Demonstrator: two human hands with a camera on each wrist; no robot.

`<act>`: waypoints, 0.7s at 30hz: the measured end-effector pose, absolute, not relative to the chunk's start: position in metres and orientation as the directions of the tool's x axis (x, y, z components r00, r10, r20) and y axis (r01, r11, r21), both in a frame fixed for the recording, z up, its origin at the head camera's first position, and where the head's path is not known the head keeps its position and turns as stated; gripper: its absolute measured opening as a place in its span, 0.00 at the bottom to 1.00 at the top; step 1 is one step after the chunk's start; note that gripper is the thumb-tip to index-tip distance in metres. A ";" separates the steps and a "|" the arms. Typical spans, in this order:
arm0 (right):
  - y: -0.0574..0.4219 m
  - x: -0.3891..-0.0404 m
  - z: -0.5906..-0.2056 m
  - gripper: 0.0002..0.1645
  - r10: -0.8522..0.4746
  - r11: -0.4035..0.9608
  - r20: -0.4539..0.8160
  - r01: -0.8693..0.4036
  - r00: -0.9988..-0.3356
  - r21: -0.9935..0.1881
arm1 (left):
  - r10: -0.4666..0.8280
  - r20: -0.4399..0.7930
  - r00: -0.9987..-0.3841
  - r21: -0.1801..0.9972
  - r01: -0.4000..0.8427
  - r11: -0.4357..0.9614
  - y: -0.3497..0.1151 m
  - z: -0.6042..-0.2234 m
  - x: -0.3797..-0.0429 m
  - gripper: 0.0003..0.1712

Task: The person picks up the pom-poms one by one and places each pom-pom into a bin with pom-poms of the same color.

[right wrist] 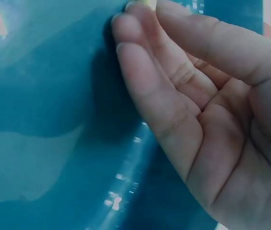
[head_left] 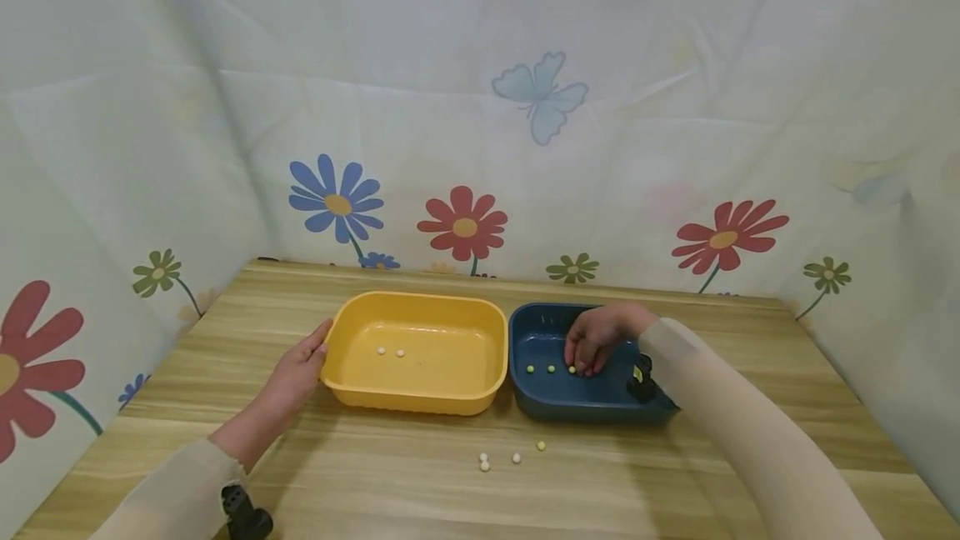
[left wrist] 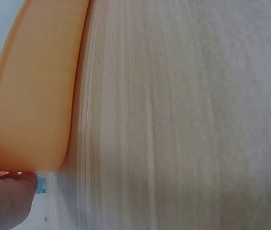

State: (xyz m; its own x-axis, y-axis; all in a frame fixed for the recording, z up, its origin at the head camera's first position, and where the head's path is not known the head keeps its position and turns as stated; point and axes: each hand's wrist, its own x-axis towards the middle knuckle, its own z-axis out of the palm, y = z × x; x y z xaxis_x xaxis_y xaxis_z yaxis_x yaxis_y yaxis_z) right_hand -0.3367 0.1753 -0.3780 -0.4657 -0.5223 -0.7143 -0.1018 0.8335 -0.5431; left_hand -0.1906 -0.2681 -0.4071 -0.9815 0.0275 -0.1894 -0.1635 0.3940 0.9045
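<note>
My left hand [head_left: 298, 369] holds the left end of a yellow plastic bin [head_left: 420, 398], its fingers at the rim; the left wrist view shows them at the bin's end [left wrist: 39, 96]. Two white beads [head_left: 400, 353] lie inside this bin. Reaching into a dark blue bin [head_left: 592, 411], my right hand [head_left: 597, 337] pinches a small yellow-green bead [right wrist: 149, 4] between thumb and fingertips, low over the floor. Two similar yellow-green beads [head_left: 551, 369] lie in a row to its left. Part of the blue bin is hidden behind the right hand and wrist.
Three white beads [head_left: 516, 458] and one yellow bead [head_left: 541, 446] lie on the wooden table [head_left: 390, 482] in front of the bins. The bins stand side by side. Behind and beside the table hangs a flowered curtain [head_left: 420, 107]. Each wrist carries a small black camera [head_left: 246, 515].
</note>
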 end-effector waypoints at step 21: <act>0.193 -0.255 -0.317 0.13 -0.623 0.612 -0.146 -0.362 -0.769 -0.703 | 0.025 -0.182 -0.983 0.905 -0.158 0.394 -0.268 -0.408 -0.191 0.33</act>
State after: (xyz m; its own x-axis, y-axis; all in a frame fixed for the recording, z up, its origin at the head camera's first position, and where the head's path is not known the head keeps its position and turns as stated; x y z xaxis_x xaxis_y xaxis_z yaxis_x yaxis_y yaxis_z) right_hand -0.2546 0.1928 -0.3171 -0.7687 -0.6229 -0.1456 -0.3624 0.6116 -0.7033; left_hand -0.1908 -0.2680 -0.4077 -0.9829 0.0251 -0.1822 -0.1578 0.3945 0.9053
